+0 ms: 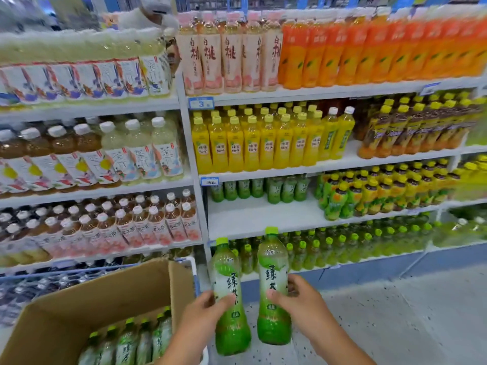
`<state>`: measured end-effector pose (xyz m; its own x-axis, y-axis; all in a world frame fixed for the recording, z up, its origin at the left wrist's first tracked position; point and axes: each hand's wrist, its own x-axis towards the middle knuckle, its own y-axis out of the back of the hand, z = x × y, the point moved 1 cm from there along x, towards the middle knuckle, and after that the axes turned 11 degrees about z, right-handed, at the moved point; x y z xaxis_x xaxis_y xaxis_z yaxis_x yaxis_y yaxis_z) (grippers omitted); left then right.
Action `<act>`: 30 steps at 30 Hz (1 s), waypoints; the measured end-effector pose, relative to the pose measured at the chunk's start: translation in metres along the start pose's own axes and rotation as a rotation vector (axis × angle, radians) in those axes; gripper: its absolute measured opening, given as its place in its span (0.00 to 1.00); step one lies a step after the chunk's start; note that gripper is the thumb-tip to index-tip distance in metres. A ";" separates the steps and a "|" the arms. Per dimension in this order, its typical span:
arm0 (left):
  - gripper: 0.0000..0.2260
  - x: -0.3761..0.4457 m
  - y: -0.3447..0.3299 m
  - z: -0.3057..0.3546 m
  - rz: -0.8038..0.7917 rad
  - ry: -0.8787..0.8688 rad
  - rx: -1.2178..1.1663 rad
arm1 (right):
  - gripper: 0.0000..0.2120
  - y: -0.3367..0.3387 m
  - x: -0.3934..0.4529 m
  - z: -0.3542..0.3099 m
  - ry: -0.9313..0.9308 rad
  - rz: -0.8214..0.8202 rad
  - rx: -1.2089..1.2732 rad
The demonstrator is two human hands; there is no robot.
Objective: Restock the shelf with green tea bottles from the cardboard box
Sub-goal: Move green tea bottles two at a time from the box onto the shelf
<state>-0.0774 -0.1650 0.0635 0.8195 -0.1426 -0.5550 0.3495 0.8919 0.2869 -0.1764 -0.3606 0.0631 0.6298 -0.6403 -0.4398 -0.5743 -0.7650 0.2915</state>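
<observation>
My left hand (203, 312) grips a green tea bottle (228, 293) round its middle, held upright. Beside it my right hand (297, 299) grips a second green tea bottle (272, 288), also upright and slightly higher. Both bottles hang in the air in front of the lower shelves. The open cardboard box (79, 304) sits at the lower left with several green tea bottles (131, 343) standing inside. On the third shelf (263, 217) a short row of green tea bottles (261, 189) stands at the back, with bare white board in front of it.
Full rows of drinks fill the shelves: yellow bottles (263, 143) above the green tea shelf, yellow-capped bottles (374, 191) to its right, green-capped bottles (342, 248) on the shelf below. A blue cart rail (195, 275) runs behind the box. Speckled floor (395, 312) lies at the right.
</observation>
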 end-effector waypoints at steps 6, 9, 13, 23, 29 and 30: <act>0.45 0.038 -0.020 0.028 0.013 -0.067 -0.046 | 0.18 0.020 0.040 -0.011 0.008 0.035 0.052; 0.29 0.063 -0.027 0.044 -0.010 -0.081 -0.053 | 0.20 0.020 0.070 -0.017 0.006 0.049 0.049; 0.17 0.116 -0.040 0.062 -0.028 -0.088 -0.060 | 0.17 0.010 0.119 -0.026 -0.007 0.071 0.043; 0.08 0.253 -0.085 0.110 -0.049 -0.127 0.016 | 0.21 -0.016 0.265 -0.048 -0.050 0.096 -0.080; 0.08 0.322 -0.134 0.101 0.034 -0.162 0.079 | 0.18 -0.031 0.356 -0.034 0.005 0.021 -0.063; 0.08 0.335 -0.142 0.099 0.056 -0.170 0.080 | 0.18 -0.035 0.371 -0.030 0.020 0.003 -0.053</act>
<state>0.1921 -0.3818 -0.0860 0.9013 -0.1703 -0.3984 0.3308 0.8644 0.3788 0.0933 -0.5738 -0.0844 0.6388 -0.6434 -0.4219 -0.5482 -0.7654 0.3372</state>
